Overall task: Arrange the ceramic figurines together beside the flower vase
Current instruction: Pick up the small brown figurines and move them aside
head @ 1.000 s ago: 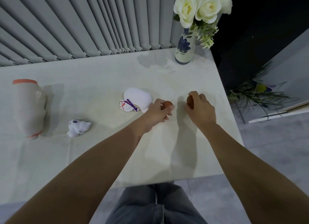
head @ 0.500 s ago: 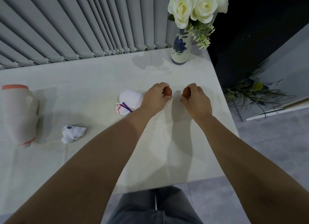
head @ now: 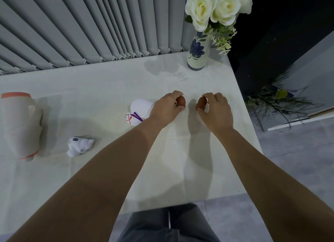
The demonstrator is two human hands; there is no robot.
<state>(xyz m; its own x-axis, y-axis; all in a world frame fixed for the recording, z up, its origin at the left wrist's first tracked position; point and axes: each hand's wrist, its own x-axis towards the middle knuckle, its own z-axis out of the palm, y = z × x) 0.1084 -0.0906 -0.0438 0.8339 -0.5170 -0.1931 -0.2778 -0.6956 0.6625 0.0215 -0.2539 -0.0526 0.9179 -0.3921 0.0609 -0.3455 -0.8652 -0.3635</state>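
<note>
My left hand [head: 165,108] grips a small brown figurine [head: 181,101] at mid-table. My right hand [head: 217,110] grips a second small brown figurine [head: 202,102] just to the right of the first; a narrow gap separates the two. Both are partly hidden by fingers. A white figurine with red and purple marks [head: 138,111] lies just left of my left hand. A smaller white figurine [head: 79,146] lies further left. The flower vase [head: 197,54], white with blue flowers and holding white roses, stands at the far right corner.
A large beige jar with orange rims [head: 20,124] lies on its side at the table's left. The white table [head: 101,89] ends at grey blinds behind and drops off on the right, where green foliage [head: 276,98] lies on the floor.
Both hands moved away from me, toward the vase, carrying the brown figurines. The left hand rose past the marked white figurine. The view shifted slightly.
</note>
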